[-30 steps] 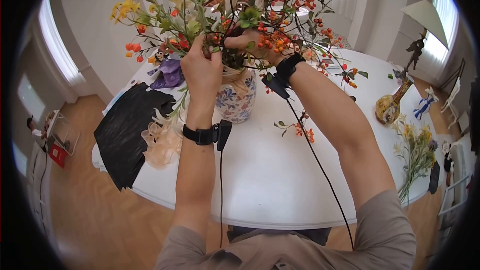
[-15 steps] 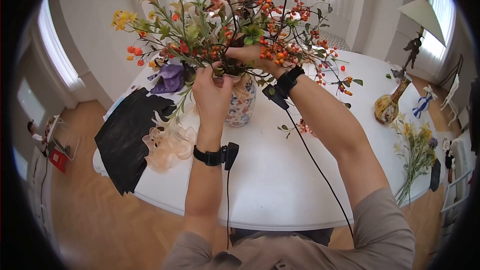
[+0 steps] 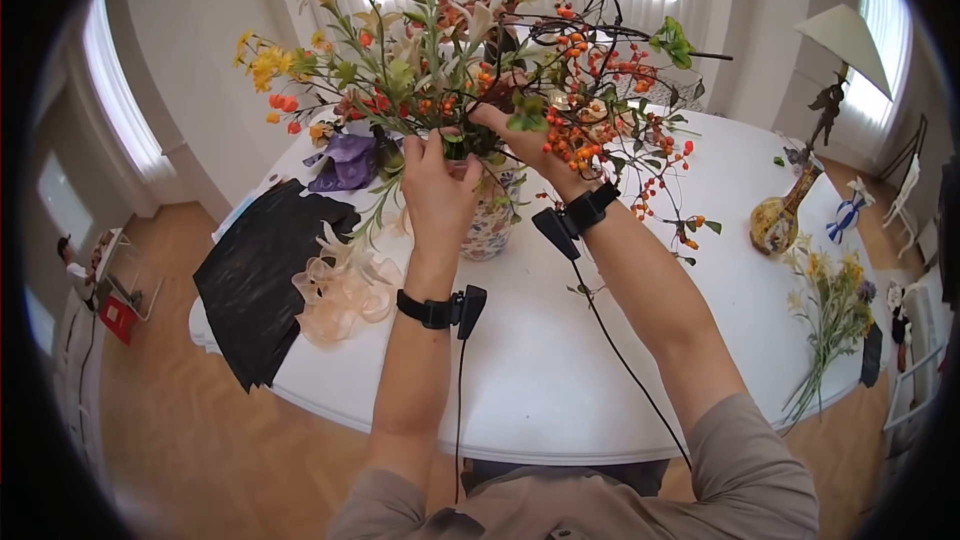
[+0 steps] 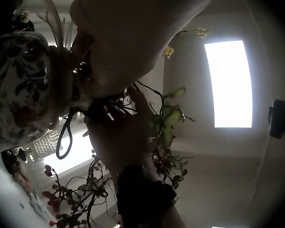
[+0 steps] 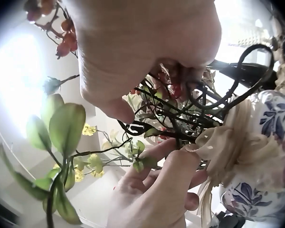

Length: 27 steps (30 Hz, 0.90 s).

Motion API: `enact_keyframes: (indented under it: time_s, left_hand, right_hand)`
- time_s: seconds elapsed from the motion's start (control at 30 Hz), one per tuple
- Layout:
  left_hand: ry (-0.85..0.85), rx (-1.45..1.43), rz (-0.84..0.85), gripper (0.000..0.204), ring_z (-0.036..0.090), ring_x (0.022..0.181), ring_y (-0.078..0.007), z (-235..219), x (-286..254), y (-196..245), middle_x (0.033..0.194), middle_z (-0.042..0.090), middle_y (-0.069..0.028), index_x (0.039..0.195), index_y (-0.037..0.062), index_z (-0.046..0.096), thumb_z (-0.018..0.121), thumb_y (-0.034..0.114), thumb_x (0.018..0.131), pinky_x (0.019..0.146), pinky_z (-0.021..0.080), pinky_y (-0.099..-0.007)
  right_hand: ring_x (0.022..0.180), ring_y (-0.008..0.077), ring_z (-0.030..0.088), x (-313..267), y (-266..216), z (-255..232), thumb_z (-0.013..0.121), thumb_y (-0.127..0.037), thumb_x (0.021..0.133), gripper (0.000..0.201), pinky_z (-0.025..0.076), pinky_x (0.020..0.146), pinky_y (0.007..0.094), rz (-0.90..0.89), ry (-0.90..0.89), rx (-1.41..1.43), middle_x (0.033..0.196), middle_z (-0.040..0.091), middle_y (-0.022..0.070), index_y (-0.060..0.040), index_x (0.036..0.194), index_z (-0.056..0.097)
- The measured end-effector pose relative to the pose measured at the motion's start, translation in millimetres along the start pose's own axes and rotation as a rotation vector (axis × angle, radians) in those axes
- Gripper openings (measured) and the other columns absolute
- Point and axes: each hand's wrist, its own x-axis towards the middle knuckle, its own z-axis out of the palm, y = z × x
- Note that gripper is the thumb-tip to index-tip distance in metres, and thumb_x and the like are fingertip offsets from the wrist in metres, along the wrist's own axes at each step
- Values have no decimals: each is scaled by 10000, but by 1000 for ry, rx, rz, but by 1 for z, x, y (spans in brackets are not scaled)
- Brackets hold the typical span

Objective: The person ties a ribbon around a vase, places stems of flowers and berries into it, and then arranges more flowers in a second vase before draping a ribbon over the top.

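A white vase with blue and pink flower patterns (image 3: 487, 225) stands on the table, a sheer ribbon (image 5: 242, 126) tied round its neck. It is full of artificial flowers and branches with orange berries (image 3: 575, 145). At the front of the mouth, my left hand (image 3: 438, 190) pinches a dark stem (image 5: 178, 137) between thumb and fingers, close by the ribbon. Behind and to the right, my right hand (image 3: 530, 145) reaches in among the berry branches, fingers curled round dark stems (image 5: 166, 111). Leaves and berries hide part of its fingers in the head view.
Black wrapping sheet (image 3: 265, 280), peach ribbon (image 3: 345, 300) and a purple cloth (image 3: 345, 162) lie left on the white table (image 3: 560, 395). Right are a yellow bottle-shaped vase (image 3: 778, 220), a blue-white figurine (image 3: 848, 212), a loose flower bunch (image 3: 830, 310) and a lamp (image 3: 850, 45). Cables trail from both wrists.
My left hand has come down and right from the stems to the vase mouth. My right hand has stayed among the branches, and the berry branches have shifted right and down.
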Motion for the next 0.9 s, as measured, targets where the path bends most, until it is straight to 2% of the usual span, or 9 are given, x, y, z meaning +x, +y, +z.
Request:
enact_keyframes:
  time_s: [0.2, 0.3, 0.47, 0.53, 0.57, 0.63, 0.77, 0.83, 0.9]
  left_hand:
    - [18, 42, -4, 340, 673, 731, -256, 2, 7, -3, 1071, 519, -143, 1177, 16, 631, 753, 72, 865, 711, 561, -393]
    - [36, 33, 10, 339, 651, 729, -252, 3, 8, 0, 1070, 513, -140, 1184, 17, 628, 748, 67, 870, 701, 551, -395]
    - [25, 0, -18, 358, 651, 749, -245, 2, 8, 7, 1081, 513, -137, 1205, 20, 623, 732, 21, 864, 702, 550, -387]
    - [-13, -44, -66, 403, 656, 773, -241, 1, 6, 8, 1095, 518, -137, 1236, 23, 618, 727, -29, 851, 716, 555, -371]
    - [-18, -47, -65, 403, 656, 773, -241, 0, 6, 5, 1095, 518, -137, 1236, 23, 618, 727, -29, 851, 716, 555, -371]
    - [-25, 0, 32, 479, 668, 805, -237, 0, 5, -1, 1116, 519, -139, 1300, 22, 591, 714, -66, 845, 727, 563, -355]
    - [-29, -39, -55, 604, 676, 825, -239, -9, -4, 20, 1151, 533, -141, 1411, 35, 542, 704, -88, 843, 750, 575, -356]
    - [97, -155, -66, 688, 691, 887, -248, -19, -17, 51, 1193, 544, -150, 1502, 27, 472, 661, -108, 854, 782, 581, -345]
    - [132, -185, -14, 623, 701, 940, -245, -34, -36, 77, 1172, 583, -154, 1487, 4, 488, 608, -107, 886, 762, 592, -324]
  right_hand:
    - [819, 148, 651, -27, -20, 17, 712, -361, 997, 356, 524, 764, 343, 151, 20, -77, 894, 733, 54, -13, 923, 688]
    - [851, 238, 707, -47, -10, 39, 743, -277, 977, 334, 552, 782, 367, -276, 454, -319, 975, 746, 116, 12, 1115, 648]
    - [952, 393, 698, -91, -23, 49, 684, -365, 1003, 651, 546, 865, 475, 86, 469, -661, 1039, 722, 212, 77, 1425, 460]
    - [1036, 414, 672, -104, -35, 50, 645, -361, 1013, 719, 528, 933, 482, 353, 225, -613, 1101, 694, 248, 99, 1501, 384]
    - [1264, 471, 579, -117, -28, 56, 674, -281, 971, 718, 502, 1023, 491, -5, 356, -811, 1429, 531, 331, 116, 1498, 390]
    - [1130, 423, 640, -144, -38, 64, 694, -293, 958, 658, 494, 989, 523, -173, 366, -832, 1141, 673, 268, 97, 1448, 493]
    - [1009, 370, 691, -197, -95, 57, 744, -255, 927, 468, 553, 864, 473, -159, 93, -595, 1094, 694, 228, 55, 1268, 663]
    - [909, 280, 743, -215, -130, 37, 764, -158, 924, 205, 590, 703, 321, 289, -214, -197, 1088, 722, 214, 1, 1053, 770]
    - [786, 212, 721, -227, -144, -3, 754, -129, 929, 161, 549, 614, 272, 252, -249, -194, 970, 725, 171, 13, 1004, 771]
